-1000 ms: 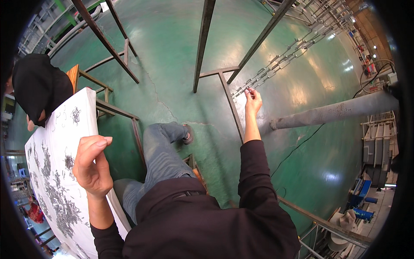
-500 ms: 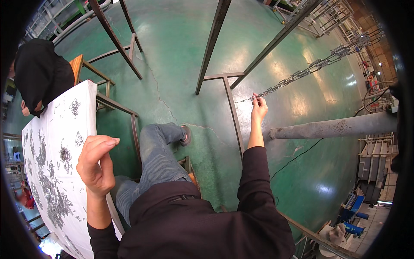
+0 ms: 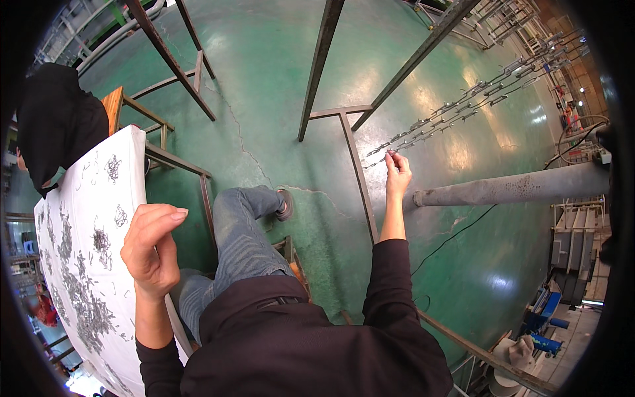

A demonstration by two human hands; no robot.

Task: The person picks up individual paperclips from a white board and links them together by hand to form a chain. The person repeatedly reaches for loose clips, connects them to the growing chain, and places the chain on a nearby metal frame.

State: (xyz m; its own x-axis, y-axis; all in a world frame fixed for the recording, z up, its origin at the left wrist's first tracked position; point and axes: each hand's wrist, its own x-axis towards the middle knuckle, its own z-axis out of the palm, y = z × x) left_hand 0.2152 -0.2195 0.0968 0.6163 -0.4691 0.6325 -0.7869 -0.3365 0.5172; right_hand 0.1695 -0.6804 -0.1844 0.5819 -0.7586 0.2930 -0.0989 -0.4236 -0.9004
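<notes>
Top-down head-cam view: the wearer, in dark top & jeans, sits by a white table point(image 3: 135, 172) on a green floor point(image 3: 264, 112).

Just changed: the chain strands point(image 3: 423, 135), bunched into one thick line half a sec. ago, now fan into several sep. lines, running from nr a metal frame point(image 3: 357, 173) toward upper R. R hand has shifted only a touch; L hand stays approx. where it was. For the work at the chain, the fanning prob. makes single strands easier to tell apart, tho the ends nr the frame are too fine to make out.

R hand point(image 3: 398, 176): arm stretched fwd, thumb & fingers drawn together, by the look of it clamped on the near part of the lowest strand. Another strand passes just beyond the fingertips. Far ends blur out toward the rim.

L hand point(image 3: 151, 255): raised nr the table's edge, fingers curled. Nothing visible in it; can't tell if thumb & fingers meet.

On the table: a loose spread of small dark pieces point(image 3: 92, 314), plus a few dark wiry tangles point(image 3: 114, 169). Co-worker in black point(image 3: 56, 119) is at the table's far end. To the R of the R hand, well apart, a grey pipe point(image 3: 503, 186).
</notes>
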